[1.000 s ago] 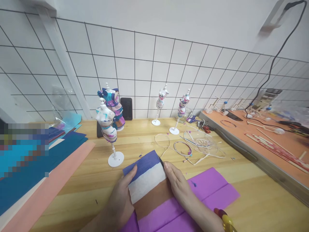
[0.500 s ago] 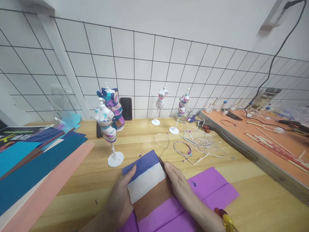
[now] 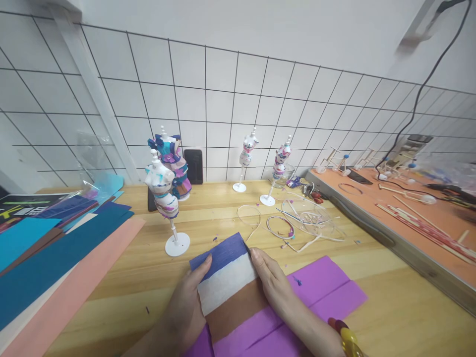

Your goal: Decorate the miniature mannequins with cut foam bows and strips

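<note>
A crepe paper sheet [image 3: 235, 302] with blue, white, brown and purple bands is held tilted above the table between both hands. Along its left edge, my left hand [image 3: 190, 296] pinches it, thumb lying on the blue band. My right hand [image 3: 273, 280] grips the opposite edge near the white band, thumb on top. A thin dark sliver shows at that edge beside the right thumb; I cannot make out what it is. Beneath the right forearm lies a creased purple crepe paper sheet [image 3: 329, 285], partly covered by the arm and the banded sheet.
Small white dress forms [image 3: 177, 244] on round bases stand at the back, one dressed in coloured paper [image 3: 180, 171]. Coloured paper sheets [image 3: 74, 267] are piled at left. Loops of wire [image 3: 280, 228] lie behind the right hand. An orange board [image 3: 420, 213] carries sticks at right.
Hands and banded sheet have barely shifted. Less of the dark sliver shows beside my right thumb, which has moved slightly along the edge.
</note>
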`<state>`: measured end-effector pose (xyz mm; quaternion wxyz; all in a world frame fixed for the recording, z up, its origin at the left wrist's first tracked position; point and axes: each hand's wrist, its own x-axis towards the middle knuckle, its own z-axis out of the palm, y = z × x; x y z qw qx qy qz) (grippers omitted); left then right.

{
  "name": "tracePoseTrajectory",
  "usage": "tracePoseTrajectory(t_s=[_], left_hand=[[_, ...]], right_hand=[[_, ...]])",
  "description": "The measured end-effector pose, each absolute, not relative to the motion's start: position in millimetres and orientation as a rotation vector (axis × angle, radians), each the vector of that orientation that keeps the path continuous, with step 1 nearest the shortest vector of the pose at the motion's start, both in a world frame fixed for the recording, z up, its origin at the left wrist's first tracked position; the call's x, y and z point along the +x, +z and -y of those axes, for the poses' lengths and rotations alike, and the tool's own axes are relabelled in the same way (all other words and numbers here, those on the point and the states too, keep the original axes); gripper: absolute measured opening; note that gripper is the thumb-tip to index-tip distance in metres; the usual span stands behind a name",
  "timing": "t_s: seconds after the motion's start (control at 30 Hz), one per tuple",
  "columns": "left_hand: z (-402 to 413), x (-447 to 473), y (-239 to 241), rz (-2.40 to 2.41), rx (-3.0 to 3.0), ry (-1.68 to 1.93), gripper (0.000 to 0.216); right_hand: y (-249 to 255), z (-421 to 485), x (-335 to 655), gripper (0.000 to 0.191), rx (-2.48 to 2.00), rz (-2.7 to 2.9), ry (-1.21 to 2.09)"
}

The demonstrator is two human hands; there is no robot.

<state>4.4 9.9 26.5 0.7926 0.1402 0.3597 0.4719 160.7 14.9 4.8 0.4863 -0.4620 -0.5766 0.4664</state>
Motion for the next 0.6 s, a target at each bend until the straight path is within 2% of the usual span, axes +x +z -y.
tracePoseTrajectory(t_s=[0.6], left_hand=[[-8.4, 3.5, 24.8, -0.753, 0.3, 0.998, 0.046]], right_hand=[[2.1, -16.5, 162.1, 0.032, -1.213, 1.401, 1.103]])
